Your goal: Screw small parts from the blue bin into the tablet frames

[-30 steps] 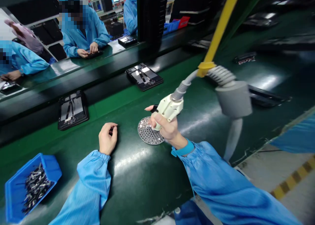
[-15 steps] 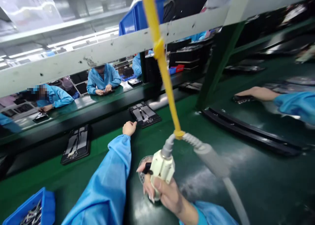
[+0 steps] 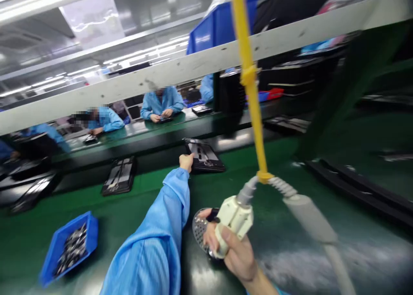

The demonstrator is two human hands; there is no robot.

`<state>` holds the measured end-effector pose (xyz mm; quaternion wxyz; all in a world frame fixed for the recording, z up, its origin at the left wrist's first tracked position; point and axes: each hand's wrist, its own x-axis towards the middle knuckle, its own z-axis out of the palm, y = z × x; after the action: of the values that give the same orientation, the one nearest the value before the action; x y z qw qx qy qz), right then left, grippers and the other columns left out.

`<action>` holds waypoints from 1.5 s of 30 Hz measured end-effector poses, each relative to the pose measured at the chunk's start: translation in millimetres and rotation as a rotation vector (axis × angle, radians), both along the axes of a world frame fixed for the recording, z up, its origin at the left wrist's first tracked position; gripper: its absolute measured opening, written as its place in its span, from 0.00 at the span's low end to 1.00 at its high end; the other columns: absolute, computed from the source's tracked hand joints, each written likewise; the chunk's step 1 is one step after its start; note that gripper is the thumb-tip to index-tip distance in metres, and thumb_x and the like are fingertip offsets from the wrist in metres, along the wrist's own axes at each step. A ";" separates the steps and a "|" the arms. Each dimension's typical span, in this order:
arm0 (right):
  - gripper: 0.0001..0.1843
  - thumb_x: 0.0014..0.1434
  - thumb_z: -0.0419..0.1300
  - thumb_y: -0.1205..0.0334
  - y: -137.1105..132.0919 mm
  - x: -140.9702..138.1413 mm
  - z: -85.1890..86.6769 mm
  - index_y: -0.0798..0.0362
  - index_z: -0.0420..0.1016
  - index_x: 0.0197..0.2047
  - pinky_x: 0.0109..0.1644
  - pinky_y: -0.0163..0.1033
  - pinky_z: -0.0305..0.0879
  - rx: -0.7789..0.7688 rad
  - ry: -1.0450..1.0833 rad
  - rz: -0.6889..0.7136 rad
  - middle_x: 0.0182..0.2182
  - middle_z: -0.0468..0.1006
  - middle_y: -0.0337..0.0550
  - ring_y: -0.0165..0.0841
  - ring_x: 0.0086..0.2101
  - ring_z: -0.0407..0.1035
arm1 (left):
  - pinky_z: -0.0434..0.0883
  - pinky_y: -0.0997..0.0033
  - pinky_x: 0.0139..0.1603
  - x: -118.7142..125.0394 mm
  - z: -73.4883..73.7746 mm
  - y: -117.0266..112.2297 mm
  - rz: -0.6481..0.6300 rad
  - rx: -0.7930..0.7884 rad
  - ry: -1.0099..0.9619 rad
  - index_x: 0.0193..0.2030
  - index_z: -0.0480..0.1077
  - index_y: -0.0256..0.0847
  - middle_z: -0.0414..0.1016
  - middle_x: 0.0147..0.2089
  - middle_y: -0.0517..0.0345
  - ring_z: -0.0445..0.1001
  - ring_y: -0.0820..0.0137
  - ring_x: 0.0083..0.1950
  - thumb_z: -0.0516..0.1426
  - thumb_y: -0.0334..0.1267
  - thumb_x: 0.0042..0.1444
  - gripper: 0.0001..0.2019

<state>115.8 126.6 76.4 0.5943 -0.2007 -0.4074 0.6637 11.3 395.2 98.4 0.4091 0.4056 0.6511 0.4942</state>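
My right hand (image 3: 237,254) is wrapped around a cream-coloured power screwdriver (image 3: 232,221) that hangs from a yellow cord (image 3: 251,97), with a grey hose (image 3: 306,215) leading off to the right. Its tip sits over a round perforated metal dish (image 3: 200,229) on the green belt. My left arm, in a blue sleeve, reaches far forward. My left hand (image 3: 186,161) touches the near left edge of a black tablet frame (image 3: 204,156) on the belt, fingers curled onto it.
A second black frame (image 3: 119,181) lies further left on the belt (image 3: 290,187). A blue bin (image 3: 69,247) of small metal parts stands at the near left. Several people in blue coats work across the line. A white beam (image 3: 161,79) crosses overhead.
The view has tilted up. My left hand left the belt beside the dish and stretched forward to the black frame. My right hand kept the screwdriver over the dish.
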 end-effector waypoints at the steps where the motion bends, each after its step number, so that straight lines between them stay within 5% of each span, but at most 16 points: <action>1: 0.33 0.60 0.64 0.33 1.3 3.1 -2.4 0.55 0.77 0.51 0.32 0.42 0.67 0.000 -0.008 -0.005 0.18 0.67 0.36 0.32 0.21 0.61 | 0.80 0.53 0.56 -11.2 1.4 -8.6 0.045 0.006 -0.033 0.61 0.73 0.35 0.76 0.59 0.44 0.79 0.59 0.55 0.63 0.45 0.69 0.20; 5: 0.23 0.63 0.64 0.39 5.7 14.5 -8.1 0.53 0.79 0.41 0.32 0.44 0.68 0.026 -0.033 0.020 0.19 0.70 0.40 0.35 0.23 0.65 | 0.76 0.62 0.59 -83.5 17.5 -64.3 0.177 0.059 -0.091 0.66 0.71 0.34 0.78 0.61 0.42 0.80 0.61 0.56 0.70 0.34 0.60 0.29; 8: 0.21 0.63 0.64 0.40 5.5 18.5 1.5 0.52 0.78 0.36 0.30 0.44 0.68 0.062 -0.069 0.047 0.19 0.71 0.43 0.36 0.23 0.68 | 0.76 0.68 0.55 -143.9 30.1 -136.2 0.202 0.094 -0.137 0.71 0.69 0.33 0.83 0.55 0.43 0.82 0.63 0.51 0.71 0.31 0.55 0.36; 10: 0.23 0.60 0.67 0.38 2.5 17.8 15.8 0.51 0.80 0.41 0.27 0.42 0.66 0.072 -0.090 0.030 0.18 0.72 0.42 0.36 0.22 0.67 | 0.77 0.68 0.49 -173.3 26.9 -192.8 0.195 0.079 -0.176 0.73 0.66 0.31 0.85 0.46 0.46 0.82 0.63 0.43 0.72 0.34 0.53 0.42; 14: 0.36 0.52 0.70 0.29 -9.3 7.0 49.6 0.50 0.80 0.50 0.26 0.41 0.67 0.076 -0.119 -0.001 0.17 0.73 0.39 0.33 0.18 0.64 | 0.73 0.71 0.36 -189.8 -9.0 -296.1 0.041 -0.024 -0.260 0.78 0.57 0.29 0.82 0.34 0.55 0.78 0.67 0.32 0.74 0.50 0.46 0.56; 18: 0.33 0.51 0.71 0.28 -23.3 -19.1 66.3 0.48 0.78 0.44 0.27 0.43 0.71 0.084 -0.184 -0.002 0.17 0.72 0.35 0.33 0.17 0.64 | 0.67 0.73 0.30 -177.6 -30.7 -350.8 -0.152 -0.125 -0.070 0.80 0.49 0.29 0.78 0.31 0.60 0.75 0.68 0.29 0.65 0.60 0.54 0.56; 21: 0.31 0.55 0.70 0.30 -32.9 -41.8 65.5 0.48 0.78 0.46 0.31 0.43 0.74 0.044 -0.271 -0.076 0.20 0.74 0.34 0.31 0.19 0.66 | 0.65 0.70 0.31 -185.1 -16.5 -357.6 -0.375 -0.158 0.318 0.78 0.58 0.30 0.76 0.26 0.63 0.74 0.66 0.28 0.59 0.58 0.61 0.45; 23: 0.30 0.56 0.70 0.32 -39.6 -53.6 63.6 0.49 0.78 0.47 0.34 0.43 0.75 0.006 -0.324 -0.108 0.22 0.74 0.35 0.31 0.21 0.67 | 0.67 0.68 0.33 -203.8 2.7 -355.4 -0.408 -0.150 0.492 0.72 0.67 0.32 0.77 0.26 0.61 0.74 0.65 0.27 0.57 0.58 0.61 0.39; 25: 0.29 0.57 0.70 0.33 -46.5 -61.6 62.2 0.50 0.78 0.47 0.34 0.43 0.74 -0.010 -0.322 -0.122 0.22 0.73 0.35 0.31 0.21 0.66 | 0.69 0.67 0.36 -231.9 23.0 -353.0 -0.269 -0.101 0.602 0.65 0.74 0.34 0.80 0.31 0.57 0.75 0.64 0.29 0.56 0.60 0.60 0.35; 29: 0.29 0.57 0.65 0.31 -58.6 -68.0 59.1 0.49 0.80 0.43 0.22 0.38 0.60 0.031 -0.229 -0.066 0.16 0.65 0.32 0.29 0.16 0.57 | 0.72 0.63 0.51 -297.6 43.0 -346.5 0.284 -0.050 0.995 0.53 0.80 0.35 0.83 0.40 0.50 0.78 0.62 0.41 0.53 0.51 0.63 0.24; 31: 0.29 0.57 0.65 0.30 -62.8 -69.1 56.6 0.49 0.81 0.42 0.22 0.38 0.56 0.050 -0.227 -0.041 0.16 0.64 0.32 0.29 0.16 0.56 | 0.71 0.54 0.61 -322.6 38.5 -340.2 0.312 -0.198 1.124 0.52 0.80 0.34 0.83 0.45 0.47 0.78 0.58 0.48 0.53 0.45 0.64 0.21; 35: 0.30 0.58 0.65 0.29 -66.5 -71.8 51.8 0.49 0.81 0.42 0.24 0.39 0.59 0.049 -0.285 -0.027 0.17 0.65 0.32 0.30 0.17 0.58 | 0.72 0.46 0.60 -342.1 15.3 -326.0 -0.082 -0.501 1.148 0.49 0.79 0.32 0.82 0.46 0.42 0.79 0.52 0.50 0.59 0.40 0.57 0.18; 41: 0.29 0.58 0.65 0.30 -65.5 -76.8 52.1 0.49 0.82 0.42 0.23 0.38 0.57 0.065 -0.323 -0.020 0.17 0.65 0.32 0.30 0.16 0.57 | 0.69 0.47 0.58 -341.9 -4.5 -322.6 -0.009 -0.343 1.042 0.32 0.78 0.44 0.80 0.38 0.47 0.77 0.50 0.60 0.54 0.48 0.55 0.14; 45: 0.28 0.58 0.65 0.31 -67.2 -77.1 54.0 0.48 0.82 0.41 0.24 0.39 0.56 0.067 -0.351 -0.028 0.17 0.64 0.32 0.30 0.16 0.56 | 0.70 0.56 0.62 -339.7 -1.5 -323.8 -0.006 -0.324 1.038 0.40 0.78 0.40 0.83 0.44 0.52 0.78 0.58 0.58 0.57 0.45 0.57 0.12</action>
<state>38.7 59.5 130.4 0.5298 -0.2993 -0.5238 0.5962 -328.4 71.4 96.9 0.0924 0.5299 0.8342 0.1213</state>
